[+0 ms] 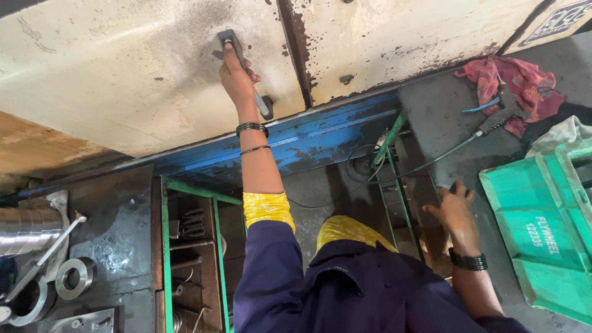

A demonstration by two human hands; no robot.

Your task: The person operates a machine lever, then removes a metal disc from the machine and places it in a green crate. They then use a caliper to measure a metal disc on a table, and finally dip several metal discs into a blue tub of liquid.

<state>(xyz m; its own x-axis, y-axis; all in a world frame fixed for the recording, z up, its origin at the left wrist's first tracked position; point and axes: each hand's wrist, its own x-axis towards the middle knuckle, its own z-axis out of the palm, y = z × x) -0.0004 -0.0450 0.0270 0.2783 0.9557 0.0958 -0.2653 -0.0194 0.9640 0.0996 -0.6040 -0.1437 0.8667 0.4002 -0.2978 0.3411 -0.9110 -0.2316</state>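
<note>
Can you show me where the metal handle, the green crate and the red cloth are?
metal handle [226, 38]: head view, on its upper end above the left hand [237, 77].
green crate [542, 231]: head view, on its flat side.
red cloth [524, 83]: head view, on its middle.

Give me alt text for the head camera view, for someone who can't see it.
Seen from above, a person's left hand grips a grey handle on a worn cream metal panel, while the right hand rests on a green metal frame. Steel rings lie at lower left, a green plastic crate at right.
</note>
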